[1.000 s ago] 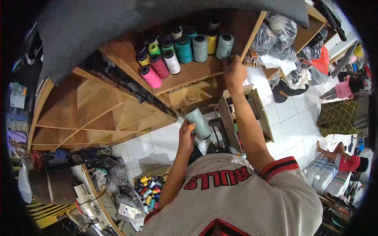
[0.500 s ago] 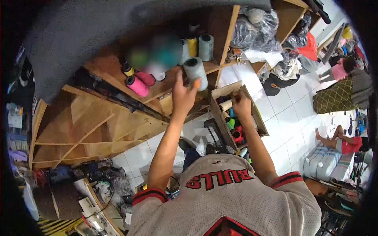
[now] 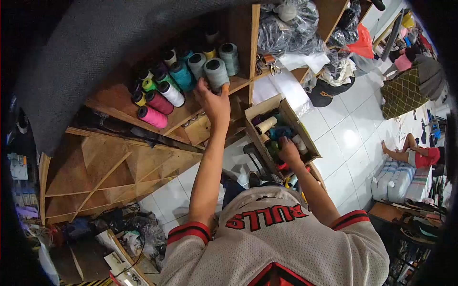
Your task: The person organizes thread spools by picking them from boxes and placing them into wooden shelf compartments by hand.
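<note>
My left hand (image 3: 214, 102) is closed around a pale grey-green thread spool (image 3: 216, 71) with a dark core, at the front of a wooden shelf. Something orange shows at one of its fingers. Right behind stand two more grey-green thread spools, one being the spool (image 3: 229, 59) on the right. My right hand (image 3: 289, 152) reaches down into an open box (image 3: 312, 143) of mixed thread spools. Its fingers are bent together near a dark green spool (image 3: 274, 148); whatever lies under them is hidden. A cream spool (image 3: 265, 125) rests farther back in the box.
Left on the shelf (image 3: 191, 117) are a pink spool (image 3: 151, 117), a white spool (image 3: 171, 94), a teal spool (image 3: 181, 76) and several others. Plastic-wrapped bundles (image 3: 293, 28), scissors (image 3: 275, 69) and a black cap (image 3: 329, 90) lie to the right. Another person (image 3: 420, 155) sits at far right.
My left hand, with the grey-green spool, has shifted left and up toward the shelf spools. My right hand has moved down and nearer within the box. The shelf's coloured spools now show clearly.
</note>
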Tool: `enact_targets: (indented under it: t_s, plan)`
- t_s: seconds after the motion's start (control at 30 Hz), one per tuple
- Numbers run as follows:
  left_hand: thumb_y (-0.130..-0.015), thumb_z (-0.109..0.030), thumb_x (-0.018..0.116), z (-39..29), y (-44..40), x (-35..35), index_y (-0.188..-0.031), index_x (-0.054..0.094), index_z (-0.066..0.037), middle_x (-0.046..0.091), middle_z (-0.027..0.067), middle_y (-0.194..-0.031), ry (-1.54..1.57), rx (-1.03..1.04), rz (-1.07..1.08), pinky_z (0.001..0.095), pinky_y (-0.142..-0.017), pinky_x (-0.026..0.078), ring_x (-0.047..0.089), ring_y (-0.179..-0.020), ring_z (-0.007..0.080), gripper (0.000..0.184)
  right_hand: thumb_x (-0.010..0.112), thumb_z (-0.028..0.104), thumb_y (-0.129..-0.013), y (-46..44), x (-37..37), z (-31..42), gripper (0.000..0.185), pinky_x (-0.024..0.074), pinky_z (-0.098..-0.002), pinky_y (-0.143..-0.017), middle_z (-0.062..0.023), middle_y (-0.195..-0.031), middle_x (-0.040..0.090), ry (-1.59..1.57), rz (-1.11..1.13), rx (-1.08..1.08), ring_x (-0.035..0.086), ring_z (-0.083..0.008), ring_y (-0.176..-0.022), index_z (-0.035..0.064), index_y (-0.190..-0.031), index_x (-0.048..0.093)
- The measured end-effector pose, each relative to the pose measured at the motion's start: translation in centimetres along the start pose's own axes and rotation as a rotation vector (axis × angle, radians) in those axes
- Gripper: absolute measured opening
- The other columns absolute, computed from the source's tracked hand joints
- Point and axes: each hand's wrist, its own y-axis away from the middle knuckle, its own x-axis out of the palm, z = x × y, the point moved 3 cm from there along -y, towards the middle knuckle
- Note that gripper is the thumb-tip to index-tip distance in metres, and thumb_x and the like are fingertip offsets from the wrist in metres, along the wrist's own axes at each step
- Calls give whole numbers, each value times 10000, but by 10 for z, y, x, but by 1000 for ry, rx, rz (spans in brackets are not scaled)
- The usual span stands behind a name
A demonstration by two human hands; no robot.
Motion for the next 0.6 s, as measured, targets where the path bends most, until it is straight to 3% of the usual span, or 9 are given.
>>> enact_targets:
  t_s: [0.2, 0.27, 0.37, 0.47, 0.6]
  plan:
    - [-746, -91, 736, 5, 4, -1, -1157, 460, 36, 496, 177, -1060, 20, -47, 39, 346, -796, 528, 545, -996, 311, 512, 641, 371, -801, 26, 12, 4, 559, 483, -469, -776, -253, -1005, 606, 16, 124, 106, 580, -420, -945, 18, -1187, 444]
    - [-744, -74, 735, 5, 4, 1, -1143, 469, 38, 495, 176, -1057, -14, -42, 43, 341, -813, 526, 551, -988, 305, 492, 643, 370, -800, 26, 18, -2, 577, 482, -466, -788, -253, -989, 616, 65, 180, 131, 583, -422, -947, 26, -1216, 440]
    - [-739, -70, 737, 3, 2, 2, -1135, 467, 49, 494, 174, -1055, -9, -18, 27, 344, -827, 525, 560, -975, 305, 494, 641, 338, -802, 25, 3, 2, 596, 484, -454, -802, -248, -995, 622, 45, 430, 93, 598, -408, -931, 52, -1274, 415]
    - [-740, -69, 737, 5, 4, 8, -1136, 462, 57, 490, 177, -1057, 4, -31, 22, 344, -832, 524, 560, -976, 303, 499, 654, 272, -784, 31, -2, -17, 625, 492, -446, -788, -248, -1015, 620, -178, 503, -151, 611, -391, -910, 80, -1319, 394]
    - [-748, -62, 730, 16, 6, 9, -1140, 456, 61, 485, 181, -1065, 35, -22, 26, 343, -843, 524, 562, -966, 297, 494, 676, 209, -740, 41, -26, -3, 770, 495, -440, -767, -250, -989, 622, -95, 561, -215, 617, -389, -875, 110, -1400, 290]
